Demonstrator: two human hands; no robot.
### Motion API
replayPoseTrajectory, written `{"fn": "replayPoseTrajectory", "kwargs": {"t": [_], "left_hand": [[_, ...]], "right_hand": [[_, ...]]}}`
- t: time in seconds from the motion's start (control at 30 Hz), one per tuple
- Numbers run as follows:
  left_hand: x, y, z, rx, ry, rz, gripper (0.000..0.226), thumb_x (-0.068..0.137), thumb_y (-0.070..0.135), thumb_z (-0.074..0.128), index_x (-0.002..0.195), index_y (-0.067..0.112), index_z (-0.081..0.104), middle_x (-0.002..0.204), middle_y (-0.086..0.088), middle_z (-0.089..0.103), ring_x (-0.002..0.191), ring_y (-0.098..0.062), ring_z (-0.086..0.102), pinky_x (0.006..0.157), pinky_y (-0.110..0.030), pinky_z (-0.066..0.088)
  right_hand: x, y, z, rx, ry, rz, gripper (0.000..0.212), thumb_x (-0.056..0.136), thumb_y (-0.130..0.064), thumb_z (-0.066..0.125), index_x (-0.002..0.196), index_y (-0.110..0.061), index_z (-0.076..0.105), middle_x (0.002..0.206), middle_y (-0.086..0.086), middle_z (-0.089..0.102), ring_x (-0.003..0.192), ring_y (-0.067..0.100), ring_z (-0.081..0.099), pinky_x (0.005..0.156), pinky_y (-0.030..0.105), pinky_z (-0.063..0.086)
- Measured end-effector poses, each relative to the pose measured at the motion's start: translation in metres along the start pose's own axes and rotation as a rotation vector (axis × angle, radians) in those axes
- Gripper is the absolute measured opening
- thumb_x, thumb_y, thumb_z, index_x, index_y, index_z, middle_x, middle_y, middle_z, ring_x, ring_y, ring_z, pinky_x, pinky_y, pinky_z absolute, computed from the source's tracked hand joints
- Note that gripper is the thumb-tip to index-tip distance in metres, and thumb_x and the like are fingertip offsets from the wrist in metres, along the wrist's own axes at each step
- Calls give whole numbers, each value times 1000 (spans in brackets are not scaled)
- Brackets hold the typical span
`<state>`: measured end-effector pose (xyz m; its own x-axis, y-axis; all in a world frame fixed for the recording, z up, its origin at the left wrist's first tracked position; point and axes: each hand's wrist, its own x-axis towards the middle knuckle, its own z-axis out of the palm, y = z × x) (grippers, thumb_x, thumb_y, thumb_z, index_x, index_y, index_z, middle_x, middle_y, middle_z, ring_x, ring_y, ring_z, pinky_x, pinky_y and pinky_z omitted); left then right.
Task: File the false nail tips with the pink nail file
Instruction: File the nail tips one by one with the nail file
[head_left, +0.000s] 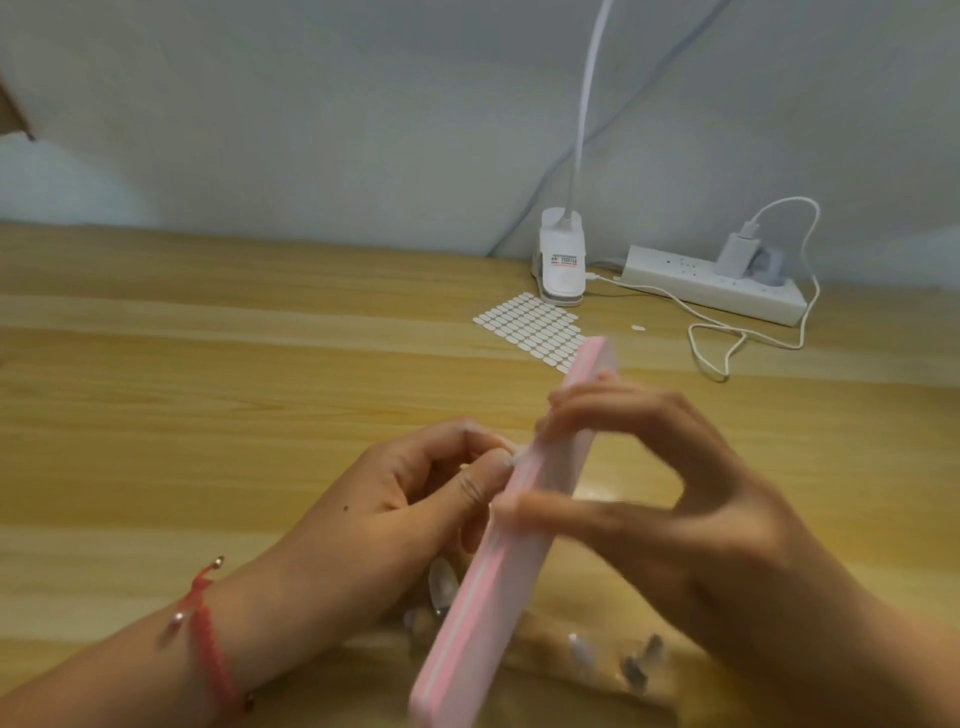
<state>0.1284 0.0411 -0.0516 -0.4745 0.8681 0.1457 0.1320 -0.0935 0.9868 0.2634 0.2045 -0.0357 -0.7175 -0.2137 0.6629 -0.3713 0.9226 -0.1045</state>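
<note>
L hand (410, 499) grip pinches one false nail tip (519, 457) w/ thumb + forefinger, tip edge touching pink nail file (498, 587); R hand (660, 493) grip holds file mid-length, tilted above desk (208, 389). Loose tips (441, 584) lie on desk beneath file.

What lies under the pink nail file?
Clear false nail tips show on the table on both sides of the pink nail file; anything directly beneath it is covered.

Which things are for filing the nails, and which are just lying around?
For the job: file, held by the right hand; nail tip, pinched by the left hand; spare tips.
Lying about: sticker sheet, lamp clamp, power strip, charger.
</note>
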Motion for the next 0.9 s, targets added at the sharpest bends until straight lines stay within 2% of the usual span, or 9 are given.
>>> {"fn": "replayPoseTrajectory", "kwargs": {"t": [0.13, 0.2, 0.27, 0.37, 0.43, 0.57, 0.7, 0.83, 0.9], "left_hand": [[-2, 3, 1, 8, -23, -35, 31, 72, 54, 60, 87, 29, 69, 69, -9, 62, 52, -24, 53, 51, -42, 44], [-1, 4, 2, 50, -3, -1, 25, 76, 46, 63, 88, 26, 69, 73, -15, 63, 58, -20, 55, 51, -34, 44], [1, 4, 2, 30, 15, 6, 20, 78, 37, 60, 87, 21, 69, 70, -13, 63, 59, -13, 55, 51, -22, 44], [1, 4, 3, -16, 37, -6, 21, 78, 33, 58, 86, 16, 68, 66, -4, 60, 54, -6, 52, 49, -15, 42], [0, 6, 3, 5, 34, 2, 22, 78, 35, 61, 86, 16, 68, 67, -6, 60, 57, -7, 52, 49, -15, 40], [0, 6, 4, 43, 36, 23, 26, 75, 44, 64, 88, 21, 69, 72, -16, 61, 61, -10, 53, 53, -20, 41], [-1, 8, 4, -13, 63, -5, 20, 77, 35, 60, 84, 20, 71, 66, -1, 61, 57, -5, 52, 50, -15, 39], [2, 7, 3, -24, 76, -54, 34, 69, 51, 67, 84, 20, 71, 70, -22, 57, 63, -18, 49, 58, -32, 36], [3, 9, 5, -34, 89, -47, 25, 73, 42, 68, 82, 18, 71, 65, -12, 59, 59, -13, 50, 54, -21, 38]], "right_hand": [[3, 12, -9, 29, 64, 144, 30, 93, -18, 59, 120, -29, 63, 119, 9, 55, 116, 29, 56, 94, 42, 48], [3, 4, -3, 68, 43, 94, 30, 93, -16, 61, 119, -30, 66, 118, 10, 55, 115, 29, 56, 94, 40, 47], [3, 0, 0, 78, 9, 34, 31, 93, -14, 62, 119, -30, 67, 119, 10, 56, 116, 29, 55, 95, 39, 46], [3, 12, -8, 53, 37, 148, 30, 93, -18, 58, 120, -29, 64, 118, 10, 55, 117, 27, 56, 95, 40, 48], [3, 10, -7, 71, 47, 172, 29, 92, -19, 59, 119, -28, 65, 117, 10, 56, 116, 26, 56, 98, 40, 48], [3, 0, 4, 90, 26, 26, 28, 93, -15, 63, 117, -27, 70, 117, 11, 56, 114, 25, 56, 99, 34, 45], [3, 12, -3, 83, 82, 205, 30, 91, -22, 60, 119, -31, 66, 117, 6, 56, 114, 24, 57, 93, 39, 49], [1, 3, 4, 125, 31, 77, 30, 95, -16, 62, 120, -30, 70, 116, 8, 55, 110, 24, 58, 85, 33, 50], [2, 12, -2, 63, 63, 157, 29, 93, -19, 61, 118, -30, 70, 115, 7, 56, 110, 21, 58, 88, 33, 49]]}}
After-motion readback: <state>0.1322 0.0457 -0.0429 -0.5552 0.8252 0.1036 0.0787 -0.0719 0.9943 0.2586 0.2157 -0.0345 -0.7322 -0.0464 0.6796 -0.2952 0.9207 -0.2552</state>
